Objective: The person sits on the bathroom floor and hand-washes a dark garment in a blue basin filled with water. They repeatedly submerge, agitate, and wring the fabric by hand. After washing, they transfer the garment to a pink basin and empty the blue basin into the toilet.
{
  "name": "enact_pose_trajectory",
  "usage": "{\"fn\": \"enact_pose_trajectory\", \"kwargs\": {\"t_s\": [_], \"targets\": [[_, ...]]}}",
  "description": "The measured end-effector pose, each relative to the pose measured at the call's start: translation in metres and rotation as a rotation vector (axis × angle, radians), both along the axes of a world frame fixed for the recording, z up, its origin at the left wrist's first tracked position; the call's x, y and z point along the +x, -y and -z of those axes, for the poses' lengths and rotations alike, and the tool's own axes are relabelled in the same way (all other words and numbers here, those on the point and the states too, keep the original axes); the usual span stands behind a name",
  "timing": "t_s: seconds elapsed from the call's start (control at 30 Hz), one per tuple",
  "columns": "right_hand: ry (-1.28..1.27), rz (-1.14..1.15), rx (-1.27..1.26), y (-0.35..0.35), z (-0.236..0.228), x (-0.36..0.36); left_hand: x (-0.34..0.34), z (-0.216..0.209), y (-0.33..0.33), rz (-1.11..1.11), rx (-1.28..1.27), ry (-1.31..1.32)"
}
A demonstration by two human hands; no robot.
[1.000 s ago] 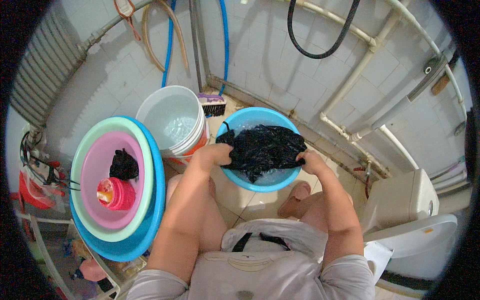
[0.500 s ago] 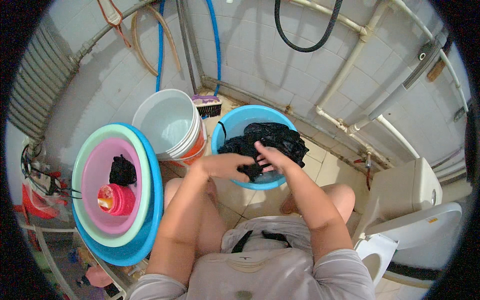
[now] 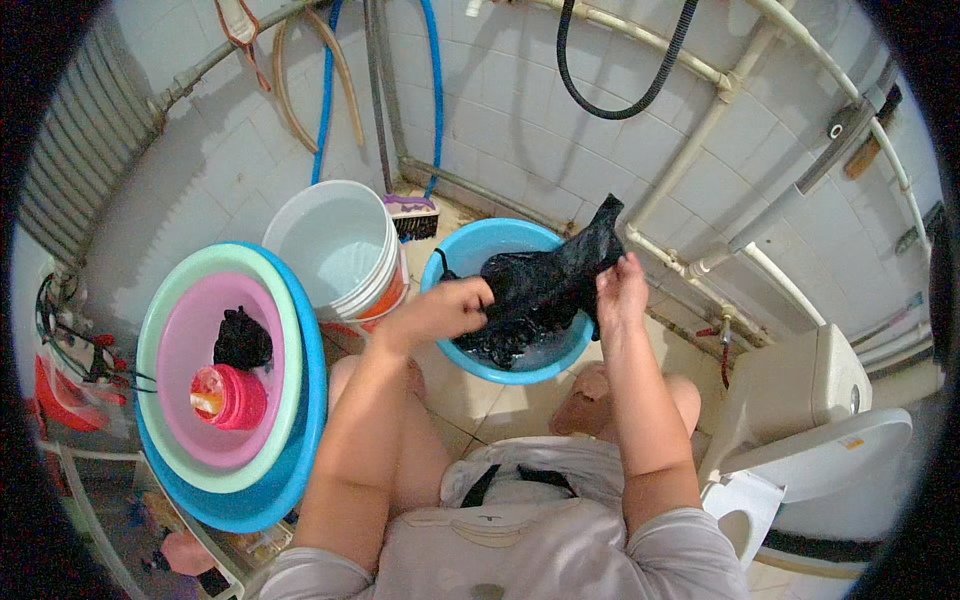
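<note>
A wet black garment (image 3: 545, 275) is stretched between my hands over a round blue basin (image 3: 480, 232). Its upper end rises in a stiff strip past the basin's right rim. My right hand (image 3: 622, 290), closed on the cloth, is just outside that rim. At the basin's left side, my left hand (image 3: 452, 308) is closed with its fingers curled at the garment's other edge. More black cloth (image 3: 505, 340) lies low in the basin in some water. What kind of garment it is I cannot make out.
Left, a pink basin (image 3: 190, 330) sits nested in green and blue ones, holding a red jar (image 3: 235, 398) and black cloth (image 3: 243, 340). A white bucket (image 3: 335, 240) and brush (image 3: 412, 215) stand behind. The toilet (image 3: 800, 400) is at right; pipes (image 3: 690, 150) line the wall.
My hands, earlier close together over the bunched cloth, have moved apart. The right has gone rightward and up, lifting and spreading the garment; the left has closed and moved slightly left.
</note>
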State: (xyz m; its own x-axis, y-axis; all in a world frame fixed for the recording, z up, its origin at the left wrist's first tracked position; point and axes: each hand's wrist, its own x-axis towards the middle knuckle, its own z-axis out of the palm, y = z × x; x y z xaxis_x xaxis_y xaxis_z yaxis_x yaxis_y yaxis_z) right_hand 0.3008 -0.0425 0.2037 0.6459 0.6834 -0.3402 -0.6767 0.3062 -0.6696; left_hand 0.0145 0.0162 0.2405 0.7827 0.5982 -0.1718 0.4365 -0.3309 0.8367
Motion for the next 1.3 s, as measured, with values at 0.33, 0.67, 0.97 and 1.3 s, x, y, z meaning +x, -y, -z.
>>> {"fn": "enact_pose_trajectory", "kwargs": {"t_s": [0.33, 0.67, 0.97, 1.3], "targets": [[0.167, -0.456, -0.593, 0.059, 0.070, -0.010, 0.015, 0.035, 0.008, 0.027, 0.386, -0.360], [1.497, -1.093, -0.640, 0.051, 0.086, -0.008, 0.025, 0.013, -0.011, -0.209, -0.377, 0.598], [0.682, -0.865, -0.065, -0.002, -0.087, -0.066, 0.054, 0.013, 0.003, -0.178, -0.236, 0.541], [1.314, -0.693, 0.216, 0.009, -0.089, -0.036, 0.064, -0.097, -0.005, -0.522, -0.493, 1.216]]}}
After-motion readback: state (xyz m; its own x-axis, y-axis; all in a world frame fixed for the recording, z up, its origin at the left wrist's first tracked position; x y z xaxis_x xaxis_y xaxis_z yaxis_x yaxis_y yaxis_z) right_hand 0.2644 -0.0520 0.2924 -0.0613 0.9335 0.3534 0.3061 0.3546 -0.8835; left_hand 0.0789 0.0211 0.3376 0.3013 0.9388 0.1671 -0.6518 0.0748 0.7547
